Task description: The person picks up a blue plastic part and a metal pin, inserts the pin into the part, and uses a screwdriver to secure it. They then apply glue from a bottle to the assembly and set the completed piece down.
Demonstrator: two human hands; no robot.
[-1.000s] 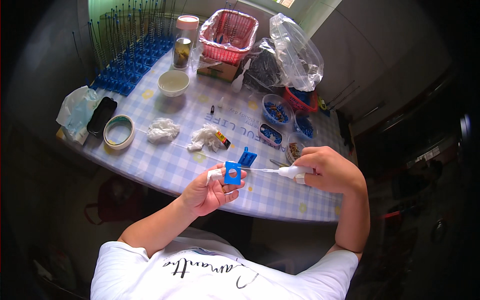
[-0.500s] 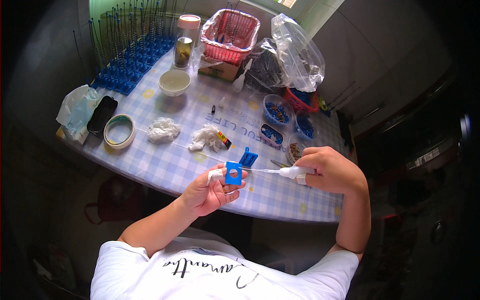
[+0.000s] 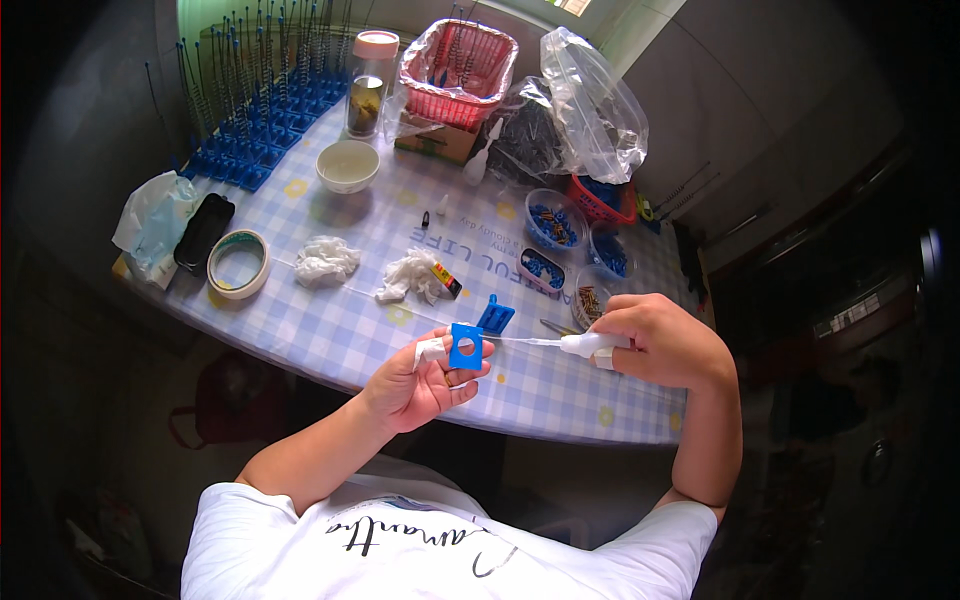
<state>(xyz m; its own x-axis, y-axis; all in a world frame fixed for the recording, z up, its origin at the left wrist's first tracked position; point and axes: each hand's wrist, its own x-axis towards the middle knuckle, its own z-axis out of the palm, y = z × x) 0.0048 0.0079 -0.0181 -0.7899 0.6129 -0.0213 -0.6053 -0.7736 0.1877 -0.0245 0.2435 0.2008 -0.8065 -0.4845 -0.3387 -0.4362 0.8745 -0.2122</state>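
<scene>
A flat brown cardboard box [image 3: 436,141] sits at twelve o'clock under the red basket [image 3: 458,60]. A small yellow-and-red glue tube [image 3: 446,281] lies mid-bench. A dark phone [image 3: 203,232], screen off, rests at nine o'clock. Clear plastic bags [image 3: 592,110] bulge at one o'clock.

I see a blue square piece [image 3: 465,346], a white nozzle bottle [image 3: 585,344], a red basket [image 3: 462,55], and a blue-and-white checked table [image 3: 330,320] with yellow dots.
</scene>
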